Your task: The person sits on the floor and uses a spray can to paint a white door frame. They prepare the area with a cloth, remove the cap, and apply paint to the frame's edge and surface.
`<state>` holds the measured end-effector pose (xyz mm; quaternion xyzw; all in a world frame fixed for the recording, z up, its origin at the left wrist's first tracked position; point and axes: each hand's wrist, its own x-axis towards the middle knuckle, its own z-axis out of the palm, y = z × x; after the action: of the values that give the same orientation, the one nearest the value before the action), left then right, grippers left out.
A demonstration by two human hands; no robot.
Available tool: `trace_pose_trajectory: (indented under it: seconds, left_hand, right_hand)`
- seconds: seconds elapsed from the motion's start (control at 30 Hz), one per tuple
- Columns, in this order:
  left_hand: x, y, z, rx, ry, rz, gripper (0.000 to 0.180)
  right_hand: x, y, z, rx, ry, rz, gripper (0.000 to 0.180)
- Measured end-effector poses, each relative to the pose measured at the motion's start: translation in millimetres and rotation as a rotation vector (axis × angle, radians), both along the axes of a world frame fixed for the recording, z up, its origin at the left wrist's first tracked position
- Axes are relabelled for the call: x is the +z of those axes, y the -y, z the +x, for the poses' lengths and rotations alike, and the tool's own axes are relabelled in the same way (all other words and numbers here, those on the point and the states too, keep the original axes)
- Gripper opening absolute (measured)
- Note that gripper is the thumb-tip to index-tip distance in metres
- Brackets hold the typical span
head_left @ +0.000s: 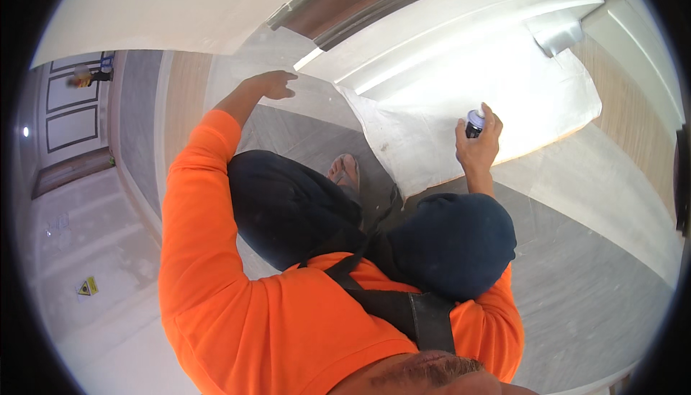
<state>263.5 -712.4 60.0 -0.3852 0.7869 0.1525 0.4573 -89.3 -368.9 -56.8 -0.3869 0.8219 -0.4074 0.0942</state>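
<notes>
In my right hand is a small spray can with a white top and a dark body. The fingers wrap round it, and the index finger rests at its nozzle. The can is held upright above a white cloth spread on the floor, facing a low white moulded panel. My left hand is stretched out ahead on the left, near the panel's left end. Its fingers are extended and apart, with nothing in them. I cannot tell whether it touches a surface.
A silver-grey sheet leans by the panel at the far right. Grey plank flooring lies around my crouched legs and sandalled foot. Far left, another person is by a panelled door. A yellow sign is on the pale wall.
</notes>
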Motion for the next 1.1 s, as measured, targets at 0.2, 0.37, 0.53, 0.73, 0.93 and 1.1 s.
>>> trace_pose_trajectory:
  seconds: [0.2,0.37,0.53,0.73,0.93,1.1]
  left_hand:
    - [-13,-9,5,0.046,0.054,0.117,0.077]
    - [5,-4,8,0.103,-0.029,0.073,0.077]
    - [-3,-10,18,0.074,0.047,0.096,0.081]
    - [6,-21,-7,0.322,0.046,0.161,0.087]
    - [8,-24,-4,0.308,0.032,0.132,0.083]
    - [9,-18,-9,0.328,0.062,0.129,0.088]
  right_hand:
    - [-4,-3,41,0.342,0.186,-0.017,0.053]
    - [-7,-9,58,0.511,0.162,-0.1,0.052]
    - [-2,-2,35,0.341,0.124,-0.129,0.052]
    - [-12,-1,-18,-0.036,0.013,-0.111,0.056]
    - [-5,-8,-38,-0.127,-0.037,-0.174,0.057]
    - [0,-4,11,0.191,0.107,-0.196,0.053]
